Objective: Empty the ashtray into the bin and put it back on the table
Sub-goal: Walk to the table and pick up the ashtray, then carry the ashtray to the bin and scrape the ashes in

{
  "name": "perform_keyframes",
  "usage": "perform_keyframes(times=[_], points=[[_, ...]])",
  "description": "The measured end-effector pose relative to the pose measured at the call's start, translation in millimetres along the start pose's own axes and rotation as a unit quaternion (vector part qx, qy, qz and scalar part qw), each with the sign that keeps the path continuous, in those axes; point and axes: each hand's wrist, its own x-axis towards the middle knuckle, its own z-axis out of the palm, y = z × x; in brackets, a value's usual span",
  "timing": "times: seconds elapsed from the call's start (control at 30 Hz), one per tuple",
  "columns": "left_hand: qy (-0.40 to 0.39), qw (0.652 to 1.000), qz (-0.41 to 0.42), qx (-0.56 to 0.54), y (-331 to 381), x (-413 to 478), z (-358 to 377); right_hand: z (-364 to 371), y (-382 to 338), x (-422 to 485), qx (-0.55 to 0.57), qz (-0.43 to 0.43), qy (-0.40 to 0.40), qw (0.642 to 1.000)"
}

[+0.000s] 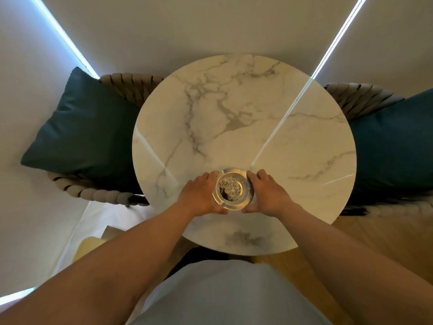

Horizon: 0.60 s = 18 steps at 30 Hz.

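A round clear glass ashtray holding grey ash sits over the near part of a round white marble table. My left hand cups its left side and my right hand cups its right side, fingers and thumbs wrapped around the rim. Whether the ashtray rests on the tabletop or is slightly lifted, I cannot tell. No bin is in view.
Woven rope chairs with dark teal cushions stand at the left and right of the table. Pale curtains with bright light gaps hang behind. White bedding lies at the lower left, wooden floor at the lower right.
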Motion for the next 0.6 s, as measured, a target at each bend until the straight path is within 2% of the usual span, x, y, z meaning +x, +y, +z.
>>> perform_keyframes(times=[0.23,0.6], points=[[0.02,0.999,-0.029,-0.02,11,-52,25,18,-2,-32,-0.017,-0.049,-0.015,0.999],[0.09,0.983,-0.12,-0.104,31,-155,76,45,-20,-85,-0.067,-0.164,-0.038,0.983]])
